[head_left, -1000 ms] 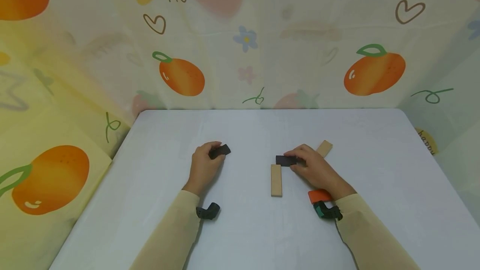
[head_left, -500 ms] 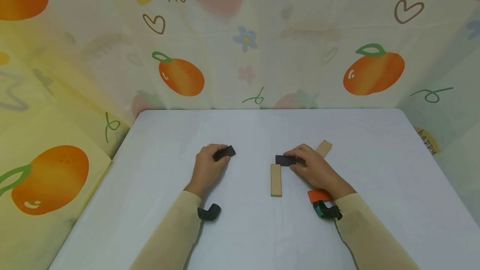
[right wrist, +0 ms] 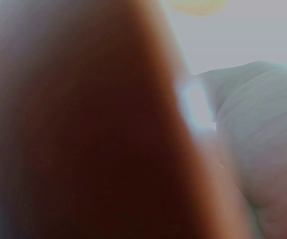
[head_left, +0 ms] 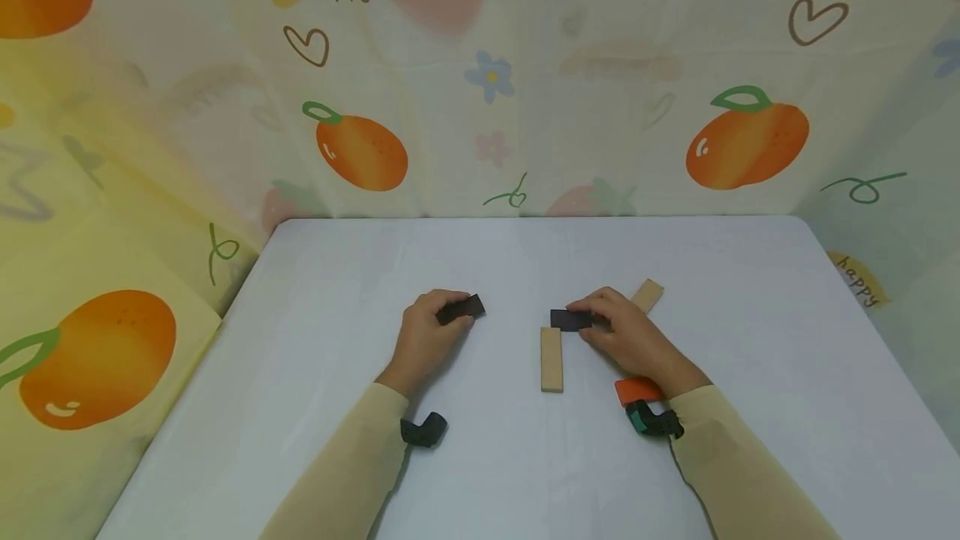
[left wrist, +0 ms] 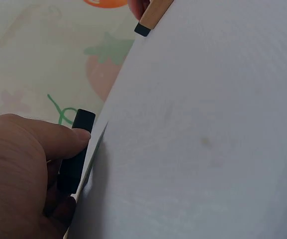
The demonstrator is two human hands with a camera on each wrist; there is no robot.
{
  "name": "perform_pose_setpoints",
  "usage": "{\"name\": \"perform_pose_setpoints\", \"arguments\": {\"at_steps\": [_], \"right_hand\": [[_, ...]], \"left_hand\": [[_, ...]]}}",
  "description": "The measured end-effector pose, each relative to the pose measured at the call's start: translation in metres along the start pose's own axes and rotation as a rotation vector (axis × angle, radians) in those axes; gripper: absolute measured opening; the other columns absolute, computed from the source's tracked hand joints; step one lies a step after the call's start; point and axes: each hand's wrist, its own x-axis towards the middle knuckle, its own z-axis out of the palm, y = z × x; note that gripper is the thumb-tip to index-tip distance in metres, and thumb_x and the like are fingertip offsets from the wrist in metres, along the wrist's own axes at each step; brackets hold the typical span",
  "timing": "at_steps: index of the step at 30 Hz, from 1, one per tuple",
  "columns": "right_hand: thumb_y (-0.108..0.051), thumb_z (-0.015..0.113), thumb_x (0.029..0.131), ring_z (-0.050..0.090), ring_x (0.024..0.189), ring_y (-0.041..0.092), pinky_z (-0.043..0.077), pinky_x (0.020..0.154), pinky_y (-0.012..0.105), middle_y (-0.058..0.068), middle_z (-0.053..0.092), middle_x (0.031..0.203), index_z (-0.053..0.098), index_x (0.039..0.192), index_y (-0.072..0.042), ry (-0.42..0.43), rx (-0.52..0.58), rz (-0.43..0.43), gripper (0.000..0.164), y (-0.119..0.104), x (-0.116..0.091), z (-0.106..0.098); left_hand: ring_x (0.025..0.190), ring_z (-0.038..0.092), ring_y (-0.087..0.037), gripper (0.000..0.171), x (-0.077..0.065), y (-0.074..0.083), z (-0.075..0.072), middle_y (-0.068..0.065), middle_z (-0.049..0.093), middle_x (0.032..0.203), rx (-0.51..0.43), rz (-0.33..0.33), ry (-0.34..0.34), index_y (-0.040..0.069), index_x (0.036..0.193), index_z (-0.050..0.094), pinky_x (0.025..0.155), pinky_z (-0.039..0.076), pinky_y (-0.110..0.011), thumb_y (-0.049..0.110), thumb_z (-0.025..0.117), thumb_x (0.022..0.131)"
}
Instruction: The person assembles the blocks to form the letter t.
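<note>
My left hand (head_left: 427, 340) pinches a black rectangular block (head_left: 468, 307) between thumb and fingers, left of the table's middle. In the left wrist view the thumb lies along this black block (left wrist: 76, 154), whose shadow falls on the table beside it. Farther right, my right hand (head_left: 633, 340) holds another black block (head_left: 566, 320) by its right part. That block lies crosswise at the far end of a light wooden block (head_left: 551, 361). The right wrist view has part of the right hand (right wrist: 262, 144) behind a dark, orange-edged blur (right wrist: 83, 124) that hides the fingers.
Beyond the right hand a second wooden block (head_left: 649, 295) lies at an angle, partly covered by the hand. An orange-red piece (head_left: 637, 391) sits beside the right wrist camera (head_left: 656, 421). A printed cloth (head_left: 510, 132) hangs behind the white table (head_left: 337, 273).
My left hand has moved right and slightly toward me with its black block, nearing the other blocks. The right hand and the block it holds have stayed in place.
</note>
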Motion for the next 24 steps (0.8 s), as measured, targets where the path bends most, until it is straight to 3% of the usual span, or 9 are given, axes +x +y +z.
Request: {"name": "perform_pose_setpoints", "arguments": {"at_steps": [24], "right_hand": [[-0.002, 0.075, 0.103, 0.062, 0.123, 0.034, 0.049, 0.107, 0.058, 0.010, 0.065, 0.129, 0.074, 0.137, -0.008, 0.006, 0.006, -0.021, 0.035, -0.002, -0.001, -0.001]], "left_hand": [[0.127, 0.065, -0.031, 0.039, 0.005, 0.023, 0.026, -0.011, 0.073, 0.132, -0.054, -0.002, -0.087, 0.006, 0.130, 0.078, 0.109, 0.049, -0.050, 0.002, 0.087, 0.093]]}}
